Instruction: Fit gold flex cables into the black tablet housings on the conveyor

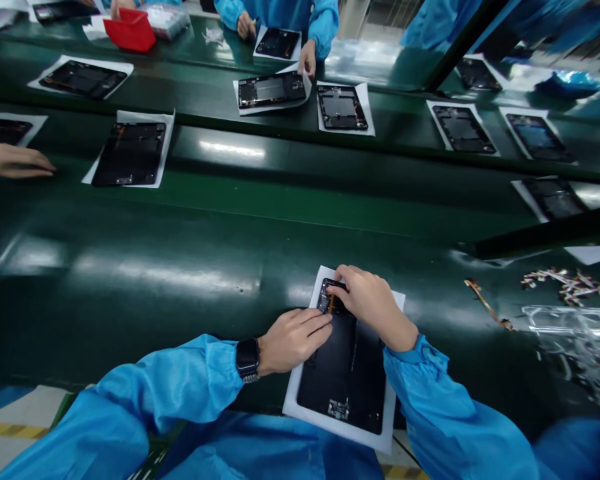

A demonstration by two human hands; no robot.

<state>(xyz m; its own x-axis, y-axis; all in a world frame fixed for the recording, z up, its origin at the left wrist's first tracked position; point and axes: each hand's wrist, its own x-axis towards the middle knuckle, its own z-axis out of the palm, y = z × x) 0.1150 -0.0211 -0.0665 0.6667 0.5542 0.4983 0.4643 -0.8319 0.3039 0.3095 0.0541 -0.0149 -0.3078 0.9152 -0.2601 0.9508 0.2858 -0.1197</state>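
Where the hands work: a long, glossy dark-green conveyor bench (130, 320) crosses the view, with a further stretch beyond it.
Along the bench: black tablet housings (130, 153) lie on white paper sheets, and a co-worker's hand (10, 160) rests by one at the left edge.
Near the right edge: a clear plastic tray (575, 340), a heap of small flex strips (563, 287) and a loose gold flex cable (486, 303) lie close together.
Work piece: a black rectangular tablet back panel (343, 380) sits on a white paper sheet (294, 403) at the bench's near edge.
Left hand: the left hand (294, 340), wearing a black smartwatch (247, 357), lies with its fingers flat across the panel, not visibly gripping.
Right hand: the right hand (367, 307) curls over the panel's top end; whether it pinches anything is hidden.
Smallest part: a thin orange strip (331, 304) shows between the hands.
Step in hand: apparently seating or adjusting that strip.
Next move: likely calls for light, steady fingertip control.
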